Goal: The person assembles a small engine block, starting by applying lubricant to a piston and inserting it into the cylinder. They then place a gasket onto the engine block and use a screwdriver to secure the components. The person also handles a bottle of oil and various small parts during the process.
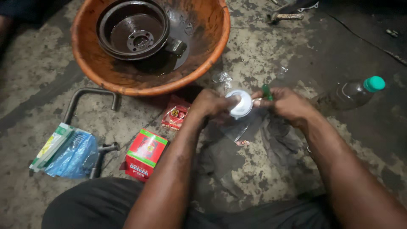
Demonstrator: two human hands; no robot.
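My left hand grips a small round white container just above the stained concrete floor. My right hand holds a green-handled tool whose thin metal tip touches the container's rim. Both hands meet in the middle of the view, in front of a big orange basin. Inside the basin a dark metal drum-shaped part lies in oily liquid.
A red and green box and a torn red packet lie left of my left arm. A blue plastic bag with a flat carton sits beside bent metal tubing. A green-capped plastic bottle lies at right.
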